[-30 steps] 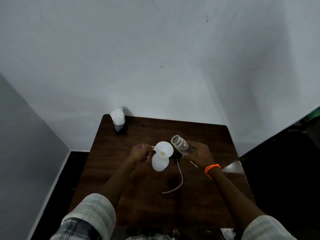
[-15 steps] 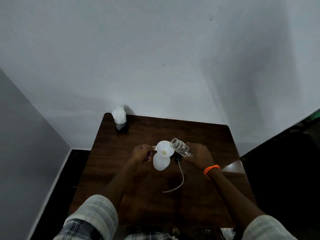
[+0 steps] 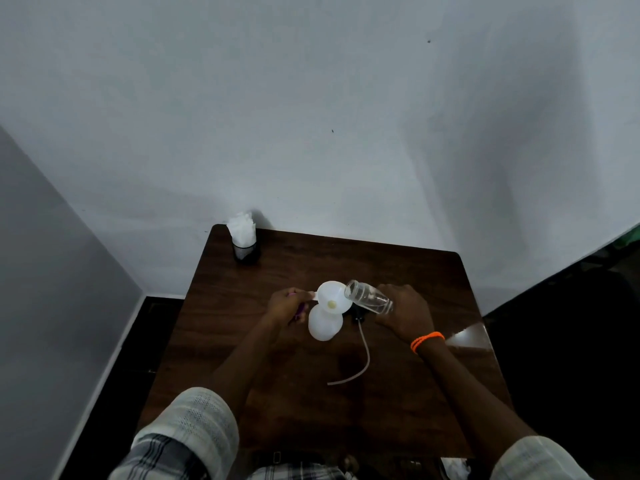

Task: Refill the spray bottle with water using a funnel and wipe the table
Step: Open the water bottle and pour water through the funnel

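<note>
One white spray bottle (image 3: pixel 325 327) stands mid-tabletop (image 3: pixel 398 271), one white funnel (image 3: pixel 333 298) seated in its neck. The left hand (image 3: pixel 286 304) pinches the funnel's side tab, steadying it. The right hand (image 3: pixel 406 310) is wrapped around one clear bottle (image 3: pixel 367 296), tipped nearly flat with its mouth over the funnel's rim. One spray head with its dip tube (image 3: pixel 360 355) lies just right of the spray bottle. One black holder of white tissues (image 3: pixel 243 241) stands at the far left corner. Two orange bands (image 3: pixel 426 340) circle the right wrist.
</note>
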Demonstrator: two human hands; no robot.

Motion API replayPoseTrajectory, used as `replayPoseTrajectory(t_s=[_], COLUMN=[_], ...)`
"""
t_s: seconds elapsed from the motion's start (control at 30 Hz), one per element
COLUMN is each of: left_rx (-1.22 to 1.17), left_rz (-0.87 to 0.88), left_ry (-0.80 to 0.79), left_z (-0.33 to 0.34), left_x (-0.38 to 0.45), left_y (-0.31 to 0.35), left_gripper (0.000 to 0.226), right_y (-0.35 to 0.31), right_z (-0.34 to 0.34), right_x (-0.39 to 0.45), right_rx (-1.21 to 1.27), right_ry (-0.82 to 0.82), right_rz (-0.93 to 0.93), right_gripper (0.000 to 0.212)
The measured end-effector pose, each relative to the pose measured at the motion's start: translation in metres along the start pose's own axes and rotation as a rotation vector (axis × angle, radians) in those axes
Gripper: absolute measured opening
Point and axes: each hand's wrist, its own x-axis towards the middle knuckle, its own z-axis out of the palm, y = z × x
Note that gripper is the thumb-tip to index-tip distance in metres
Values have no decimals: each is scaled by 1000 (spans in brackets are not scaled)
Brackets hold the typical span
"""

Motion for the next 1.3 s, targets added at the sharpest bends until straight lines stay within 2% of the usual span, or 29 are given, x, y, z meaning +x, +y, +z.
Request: replayPoseTrajectory(t_s=[0.13, 0.6, 0.87, 1.3], left_rx=[2, 27, 18, 29], left_rz=[8, 27, 27, 35], left_ry=[-11, -10, 0, 14], left_z=[0, -1, -1, -3], left_x=[-3, -6, -3, 2], left_y=[1, 0, -3, -10], left_gripper=[14, 14, 23, 21], right_y=[3, 10, 9, 10], right_z=[1, 3, -1, -5], right_x=[0, 4, 6, 7], right_rx=[-63, -176, -196, -247], right_ry=[-33, -70, -95, -130], right_rz=[22, 36, 43, 41], right_gripper=[48, 67, 70, 69])
